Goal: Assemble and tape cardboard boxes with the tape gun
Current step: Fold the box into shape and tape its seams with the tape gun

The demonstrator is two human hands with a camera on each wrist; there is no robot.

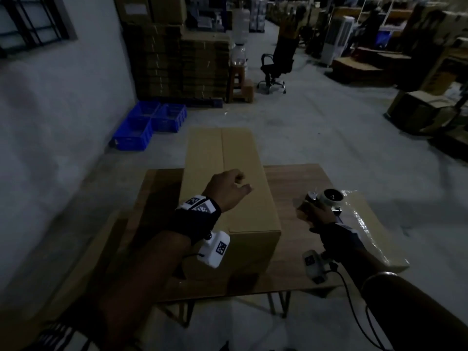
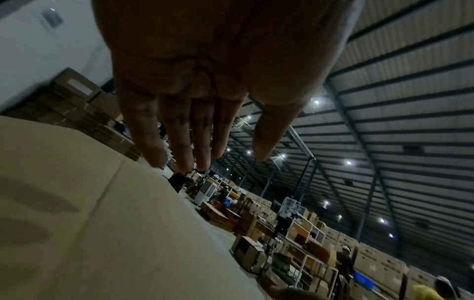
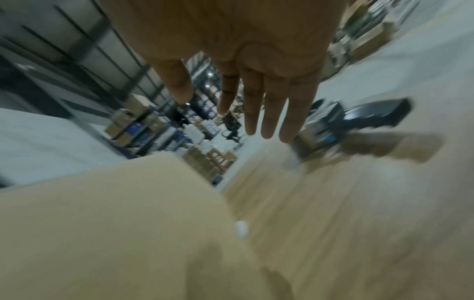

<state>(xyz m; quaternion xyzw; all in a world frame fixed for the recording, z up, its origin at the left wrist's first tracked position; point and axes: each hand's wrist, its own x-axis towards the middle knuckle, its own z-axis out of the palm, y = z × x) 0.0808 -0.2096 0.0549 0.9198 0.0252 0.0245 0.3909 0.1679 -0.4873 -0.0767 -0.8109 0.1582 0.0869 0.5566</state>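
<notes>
Box (image 1: 225,178) count: one, flaps closed, on one table (image 1: 298,181).
Left hand (image 1: 225,190) hovers over the box top, fingers (image 2: 179,138) straight and released, holding nothing; right hand (image 1: 315,212) sits right of the box, palm spread, fingers (image 3: 269,109) extended just short of one tape gun (image 3: 359,119) lying on the table; no grasp shows, though that view is blurred; one wrapped cardboard bundle (image 1: 369,224) lies right of the right hand; three blue crates (image 1: 149,125) stand far beyond the left hand.

A dim warehouse: grey concrete floor (image 1: 316,127), a pale wall (image 1: 63,97) with a barred window (image 1: 30,19). Blue crates (image 1: 149,122) sit beside stacked flat cartons (image 1: 182,62). A black office chair (image 1: 277,64) stands beyond; ceiling lights (image 2: 348,162) glow.
</notes>
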